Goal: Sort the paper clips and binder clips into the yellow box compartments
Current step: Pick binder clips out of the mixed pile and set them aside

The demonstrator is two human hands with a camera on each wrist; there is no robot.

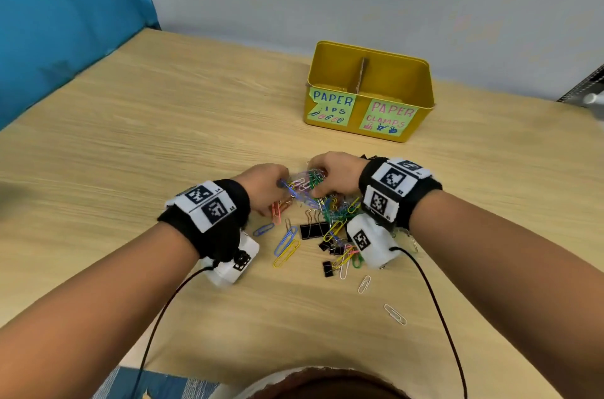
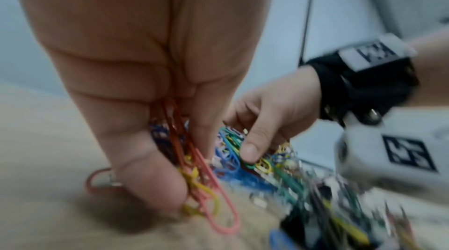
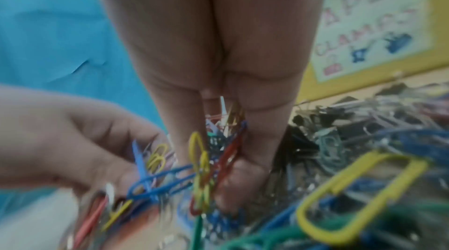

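Observation:
A heap of coloured paper clips (image 1: 322, 205) mixed with black binder clips (image 1: 313, 230) lies on the wooden table. My left hand (image 1: 264, 184) grips a bunch of paper clips (image 2: 194, 175) at the heap's left side. My right hand (image 1: 330, 171) holds another bunch of paper clips (image 3: 218, 150) at the top of the heap, close to the left hand. The yellow box (image 1: 415, 124) stands behind the heap, with a divider and labels for paper clips on the left and paper clamps on the right.
Loose clips trail toward me, among them two white ones (image 1: 394, 313). Cables run from both wrist cameras back to my body. A blue panel (image 1: 65, 22) borders the table on the left, a pale wall behind. A metal object (image 1: 593, 97) sits at the far right edge.

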